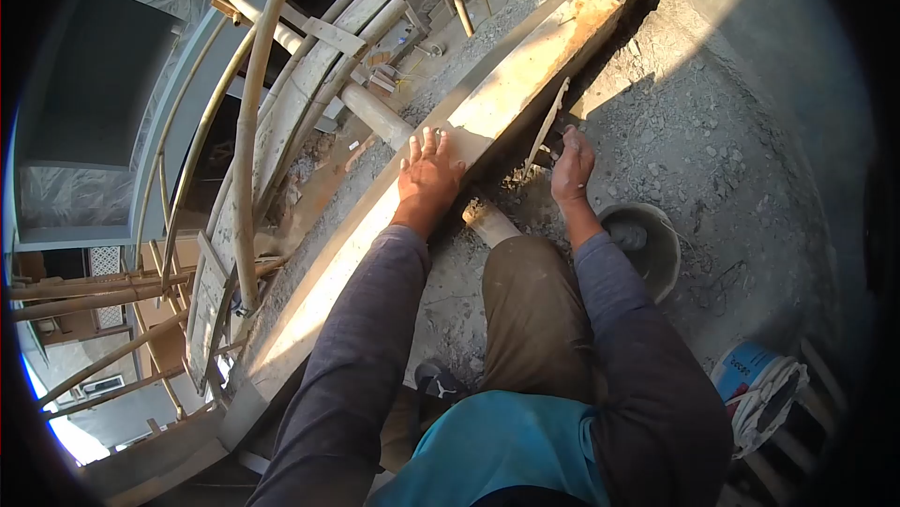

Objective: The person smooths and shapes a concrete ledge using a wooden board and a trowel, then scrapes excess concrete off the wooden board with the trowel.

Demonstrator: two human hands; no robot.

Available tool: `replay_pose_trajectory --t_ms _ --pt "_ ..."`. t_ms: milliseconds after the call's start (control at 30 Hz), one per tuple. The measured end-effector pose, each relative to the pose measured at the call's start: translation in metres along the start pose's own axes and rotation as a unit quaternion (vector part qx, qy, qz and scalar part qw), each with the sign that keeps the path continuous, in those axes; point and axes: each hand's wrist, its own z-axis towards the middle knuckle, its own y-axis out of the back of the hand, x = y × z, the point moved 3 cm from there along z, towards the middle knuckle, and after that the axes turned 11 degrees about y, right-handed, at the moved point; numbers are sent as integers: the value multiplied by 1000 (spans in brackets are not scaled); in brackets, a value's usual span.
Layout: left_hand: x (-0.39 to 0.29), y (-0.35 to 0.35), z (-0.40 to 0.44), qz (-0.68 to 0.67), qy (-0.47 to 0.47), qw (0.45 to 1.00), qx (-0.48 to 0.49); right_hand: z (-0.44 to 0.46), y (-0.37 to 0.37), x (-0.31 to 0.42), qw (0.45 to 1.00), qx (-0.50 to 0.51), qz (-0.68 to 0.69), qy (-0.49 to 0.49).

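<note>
My left hand lies flat with fingers spread on top of a long, low concrete ledge, which runs diagonally through the view. My right hand is closed around the handle of a trowel. The trowel's blade shows almost edge-on, close to the near side face of the ledge; whether it touches is unclear. Just below my right wrist stands a bucket with wet grey material inside.
Bamboo scaffolding poles and planks stand beyond the ledge. A round pole crosses beneath it near my knee. Rubble covers the floor at right. A white and blue pail sits at lower right.
</note>
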Motion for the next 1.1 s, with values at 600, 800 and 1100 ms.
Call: replay_pose_trajectory --t_ms 600,800,1100 --pt "-19 3 28 104 -63 992 37 22 -25 -84 973 16 24 -230" --pt "-12 3 36 106 -82 990 30 -47 -20 -24 975 205 -65 -56" --pt "-12 1 31 35 -27 999 -3 18 -24 -67 963 -4 15 -268"
